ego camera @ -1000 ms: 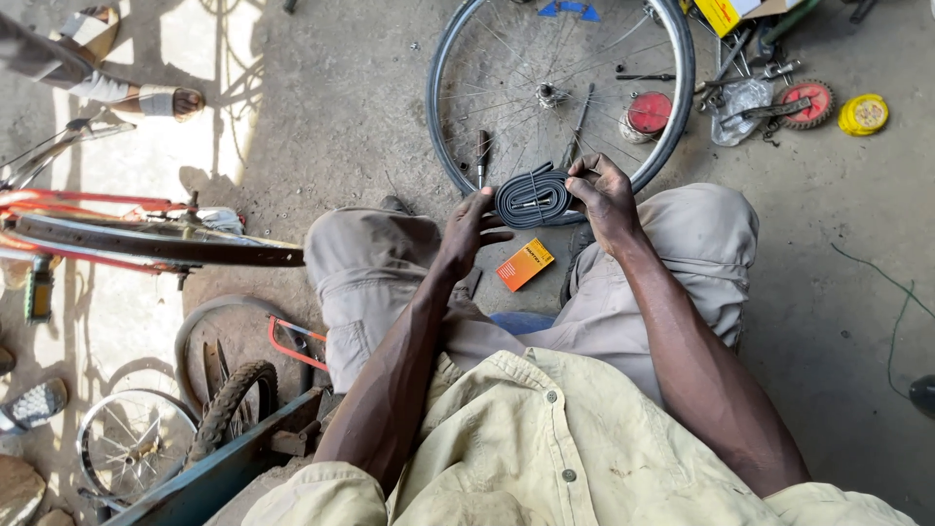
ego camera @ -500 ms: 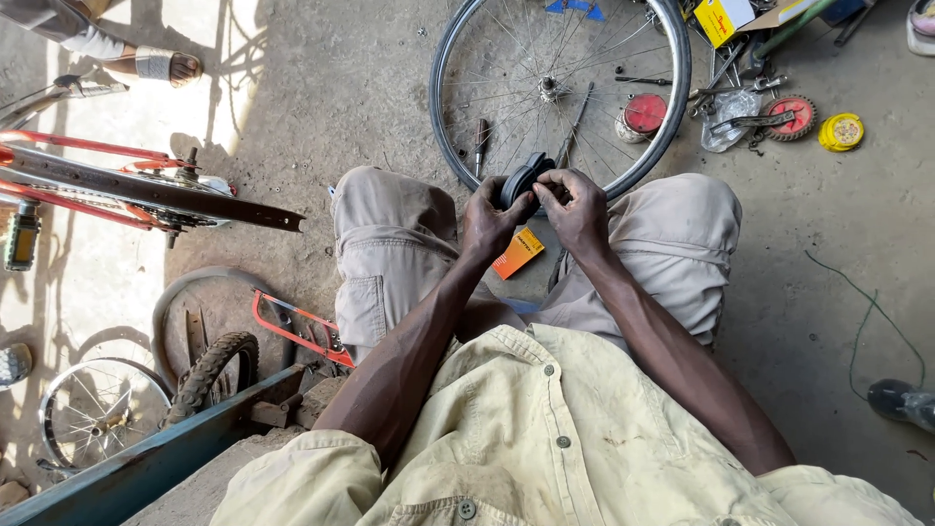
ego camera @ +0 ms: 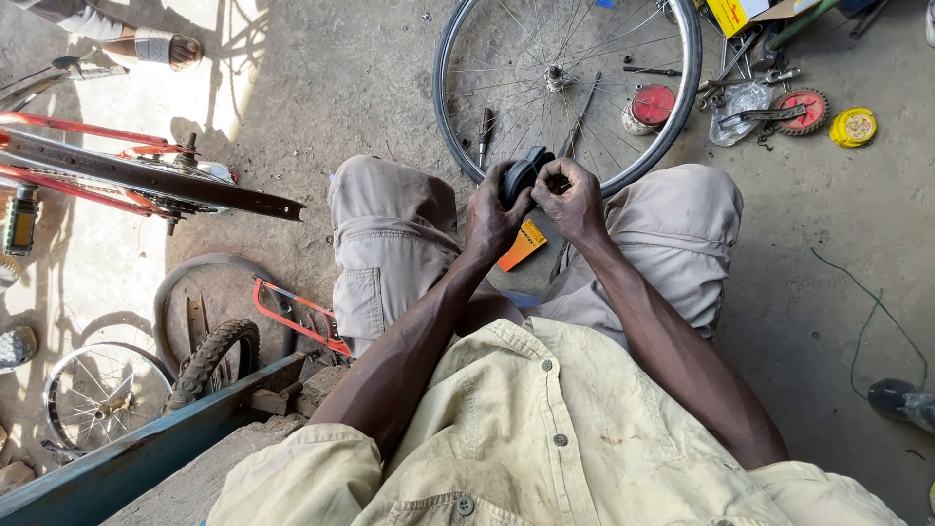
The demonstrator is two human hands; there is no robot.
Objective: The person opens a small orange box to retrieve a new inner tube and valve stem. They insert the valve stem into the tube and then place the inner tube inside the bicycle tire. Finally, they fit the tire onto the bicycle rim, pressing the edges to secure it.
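Nearest to the camera is the person's pale yellow shirt [ego camera: 545, 438], and both bare forearms go from it toward the knees. The person sits with the legs apart in beige trousers [ego camera: 390, 244]. Between the knees, the left hand [ego camera: 494, 216] and the right hand [ego camera: 573, 198] are close together, and both are clamped on a folded black inner tube [ego camera: 521, 172], which is held just above the lap. The fingers of both hands curl around the rubber, so only its top part shows. Just below the hands, an orange packet [ego camera: 523, 244] lies on the floor between the legs.

On the near left there is a blue metal beam [ego camera: 127, 458], a small knobby tyre [ego camera: 209, 356] and a red hacksaw [ego camera: 297, 314]. Further left stands a red bicycle frame [ego camera: 97, 170].

Beyond the hands, a spoked bicycle wheel [ego camera: 682, 107] lies flat on the concrete floor [ego camera: 828, 253], with a screwdriver [ego camera: 484, 131] inside its rim. On the far right lie a red round tin [ego camera: 653, 104], a yellow round tin [ego camera: 854, 127] and some wrenches [ego camera: 765, 78].
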